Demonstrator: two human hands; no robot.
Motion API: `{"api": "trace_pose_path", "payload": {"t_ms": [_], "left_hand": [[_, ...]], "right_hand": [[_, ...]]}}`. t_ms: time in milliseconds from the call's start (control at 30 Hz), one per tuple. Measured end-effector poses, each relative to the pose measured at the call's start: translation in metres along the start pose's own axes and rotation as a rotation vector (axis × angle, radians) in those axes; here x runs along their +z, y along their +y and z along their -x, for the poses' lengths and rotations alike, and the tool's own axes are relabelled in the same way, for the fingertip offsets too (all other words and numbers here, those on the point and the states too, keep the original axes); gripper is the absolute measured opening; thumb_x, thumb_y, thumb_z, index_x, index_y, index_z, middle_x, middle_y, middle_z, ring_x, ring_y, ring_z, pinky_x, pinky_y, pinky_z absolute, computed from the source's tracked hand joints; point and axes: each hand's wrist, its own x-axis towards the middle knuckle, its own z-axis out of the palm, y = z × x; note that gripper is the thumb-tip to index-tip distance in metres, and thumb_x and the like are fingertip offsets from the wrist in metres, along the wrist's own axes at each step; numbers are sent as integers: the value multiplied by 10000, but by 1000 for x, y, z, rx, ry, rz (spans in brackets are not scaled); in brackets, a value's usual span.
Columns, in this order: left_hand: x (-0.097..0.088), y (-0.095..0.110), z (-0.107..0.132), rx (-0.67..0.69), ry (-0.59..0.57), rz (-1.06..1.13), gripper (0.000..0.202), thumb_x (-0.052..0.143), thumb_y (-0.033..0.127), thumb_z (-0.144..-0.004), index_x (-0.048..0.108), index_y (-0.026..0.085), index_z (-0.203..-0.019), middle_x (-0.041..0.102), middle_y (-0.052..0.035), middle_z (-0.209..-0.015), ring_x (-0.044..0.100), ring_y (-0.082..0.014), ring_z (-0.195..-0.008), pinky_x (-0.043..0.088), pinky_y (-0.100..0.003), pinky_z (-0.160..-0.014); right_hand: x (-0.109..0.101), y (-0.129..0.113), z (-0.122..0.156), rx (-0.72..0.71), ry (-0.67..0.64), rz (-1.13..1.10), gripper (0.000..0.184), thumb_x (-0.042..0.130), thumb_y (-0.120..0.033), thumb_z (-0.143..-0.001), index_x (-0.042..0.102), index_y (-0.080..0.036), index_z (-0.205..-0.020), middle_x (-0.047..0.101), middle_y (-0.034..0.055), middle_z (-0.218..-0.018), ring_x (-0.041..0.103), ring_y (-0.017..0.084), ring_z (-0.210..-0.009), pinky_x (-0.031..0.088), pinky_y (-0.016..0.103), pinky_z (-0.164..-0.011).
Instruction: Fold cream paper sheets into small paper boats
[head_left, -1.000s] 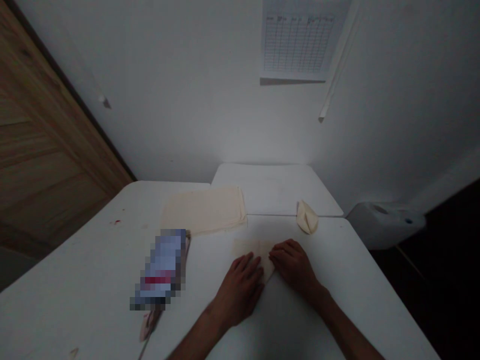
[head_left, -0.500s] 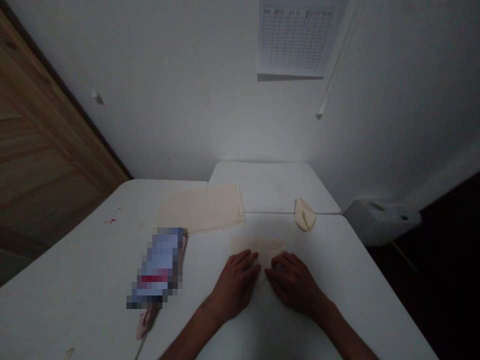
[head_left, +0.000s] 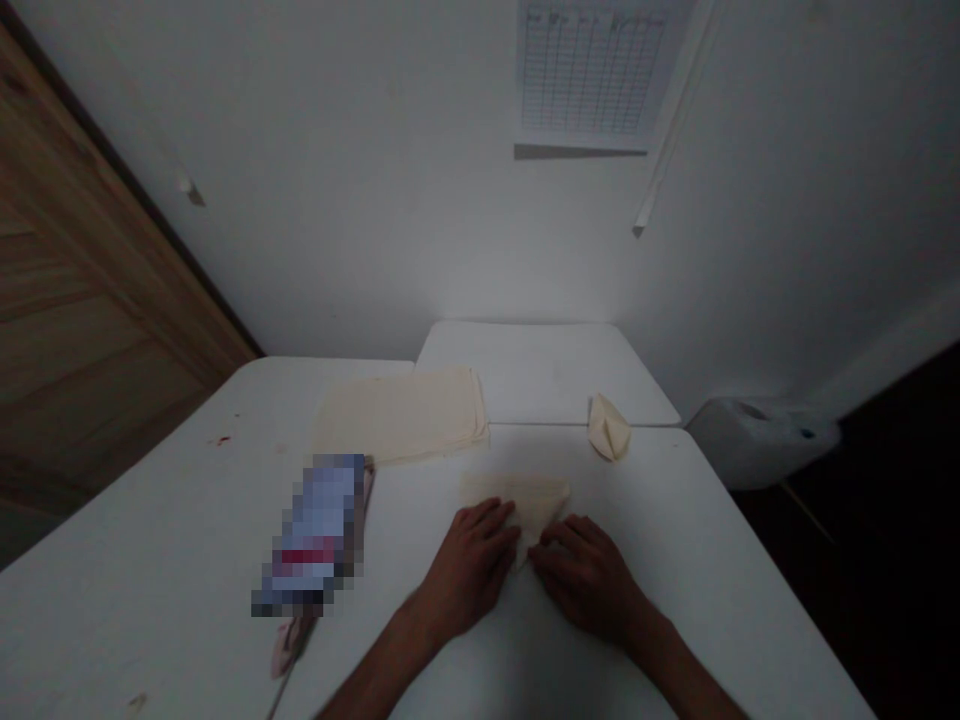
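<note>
A cream cloth napkin [head_left: 525, 495], folded into a downward-pointing triangle, lies on the white table [head_left: 187, 560] in front of me. My left hand [head_left: 469, 570] rests flat on its left part, fingers stretched out. My right hand [head_left: 585, 575] presses on the napkin's lower right edge with curled fingers. A stack of flat cream napkins [head_left: 397, 415] lies further back on the left. One folded napkin [head_left: 609, 428] stands at the back right.
A blurred rectangular object [head_left: 315, 535] lies to the left of my hands, with something pinkish under it. A second white table [head_left: 547, 370] abuts at the back. A wooden door [head_left: 82, 300] is on the left, a white container [head_left: 765, 440] on the right.
Both hands have slid toward me along the napkin, uncovering more of its top edge. The right hand moved down and slightly left.
</note>
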Motion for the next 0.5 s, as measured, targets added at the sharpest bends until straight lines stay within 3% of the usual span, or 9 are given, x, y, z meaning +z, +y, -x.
{"api": "trace_pose_path", "payload": {"t_ms": [100, 167, 300, 500], "left_hand": [[-1, 0, -1, -1, -2, 4, 295, 483, 181, -907, 615, 234, -1165, 524, -81, -1365, 438, -304, -1280, 428, -524, -991], [-3, 1, -1, 0, 3, 8, 298, 486, 184, -904, 615, 239, -1168, 528, -78, -1360, 441, -304, -1277, 428, -523, -991], [-5, 2, 0, -2, -12, 0, 311, 505, 198, -893, 607, 237, -1185, 519, -80, -1370, 431, -303, -1287, 417, -521, -1006], [-4, 1, 1, -18, -27, 2, 311, 578, 253, -868, 614, 229, -1175, 515, -86, -1373, 417, -314, -1298, 414, -528, -1012]], "right_hand": [[0, 10, -9, 116, 127, -2, 280, 566, -233, -884, 601, -234, -1162, 629, 89, -1108, 544, 231, -1013, 433, 400, -888], [-1, 19, -19, 179, 132, -34, 350, 599, -280, -870, 573, -226, -1214, 621, 97, -1166, 540, 242, -1061, 425, 414, -918], [0, 30, -40, 294, 47, -163, 369, 663, -277, -817, 604, -217, -1177, 692, 52, -978, 593, 220, -939, 426, 387, -890], [10, 32, -46, 439, 27, -280, 207, 681, -232, -773, 692, -252, -978, 695, 11, -853, 604, 193, -832, 424, 344, -831]]}}
